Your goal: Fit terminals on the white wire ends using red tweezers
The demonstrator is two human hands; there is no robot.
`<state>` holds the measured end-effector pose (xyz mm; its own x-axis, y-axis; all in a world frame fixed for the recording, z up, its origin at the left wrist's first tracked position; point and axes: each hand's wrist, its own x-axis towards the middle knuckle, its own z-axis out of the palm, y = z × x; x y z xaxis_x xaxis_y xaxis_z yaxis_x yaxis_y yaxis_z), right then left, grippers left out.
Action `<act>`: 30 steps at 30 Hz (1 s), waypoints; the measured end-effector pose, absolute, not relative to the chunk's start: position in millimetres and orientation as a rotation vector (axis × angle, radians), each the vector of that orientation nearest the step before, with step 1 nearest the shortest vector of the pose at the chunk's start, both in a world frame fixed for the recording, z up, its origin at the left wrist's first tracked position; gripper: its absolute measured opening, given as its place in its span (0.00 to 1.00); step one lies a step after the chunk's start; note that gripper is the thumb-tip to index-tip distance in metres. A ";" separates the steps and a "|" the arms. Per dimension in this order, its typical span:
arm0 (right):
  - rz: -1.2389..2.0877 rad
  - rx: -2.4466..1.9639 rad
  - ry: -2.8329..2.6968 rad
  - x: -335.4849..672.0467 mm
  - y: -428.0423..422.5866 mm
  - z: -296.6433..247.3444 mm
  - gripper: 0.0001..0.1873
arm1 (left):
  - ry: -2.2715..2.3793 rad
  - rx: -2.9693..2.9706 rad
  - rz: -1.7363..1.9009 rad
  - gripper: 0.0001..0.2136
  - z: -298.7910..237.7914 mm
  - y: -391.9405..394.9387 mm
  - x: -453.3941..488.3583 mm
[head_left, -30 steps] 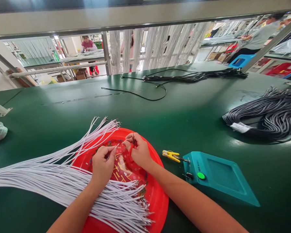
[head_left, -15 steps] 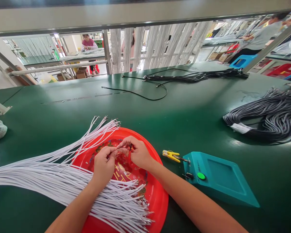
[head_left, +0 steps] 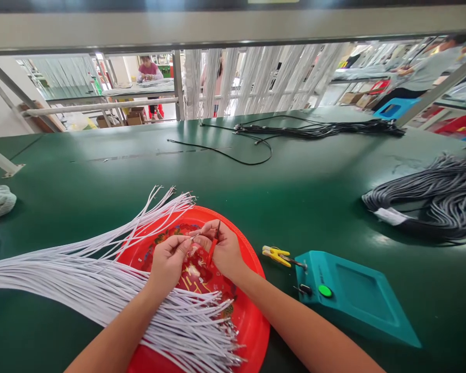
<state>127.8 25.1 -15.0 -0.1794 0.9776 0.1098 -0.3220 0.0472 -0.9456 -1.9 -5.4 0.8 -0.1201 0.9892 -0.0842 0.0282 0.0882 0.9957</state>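
Note:
Above the red tray (head_left: 258, 316) my two hands meet at the fingertips. My left hand (head_left: 166, 263) is closed in a pinch on the end of a thin white cable, mostly covered by the fingers. The thumb and forefinger of my right hand (head_left: 227, 254) touch the cable's tip. Held in that same hand is a small pair of red-handled scissors (head_left: 212, 252), its dark blades pointing up. Many white cables (head_left: 101, 280) fan out across the tray under my left forearm, their ends stripped or metal-tipped. Another group of white cables (head_left: 155, 215) lies over the tray's far rim.
Right of the tray stands a teal device (head_left: 357, 290) with a green button and a yellow clip (head_left: 275, 255). A coil of dark cables (head_left: 431, 197) lies far right, black cables (head_left: 314, 128) at the back. A metal beam (head_left: 233, 33) crosses overhead. Other people work beyond.
The scissors have turned in my right hand, and their blades now show upright. My hands stay together over the tray. The whole view has shifted slightly.

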 end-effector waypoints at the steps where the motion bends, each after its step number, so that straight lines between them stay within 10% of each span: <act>1: 1.397 -0.835 -1.145 127.5 24.4 -14.7 0.10 | 1.359 1.107 1.211 0.13 -0.2 -5.0 -1.9; 13: 1.329 -0.892 -1.214 128.2 26.3 -17.4 0.09 | 1.414 1.016 1.205 0.14 -1.8 -5.1 1.6; 25: 0.087 -0.795 -2.182 144.8 23.2 -26.8 0.15 | 1.523 1.322 1.199 0.10 -8.7 -11.7 3.5; 30: 0.384 -0.881 -2.070 142.1 24.3 -27.2 0.13 | 1.604 1.381 1.259 0.09 -6.3 -10.1 2.4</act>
<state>142.1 24.3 -27.2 -0.4062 0.7062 0.5799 0.4514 0.7069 -0.5446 2.4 -10.1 -6.3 -0.2191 0.9705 0.1004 0.3284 -0.0235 0.9442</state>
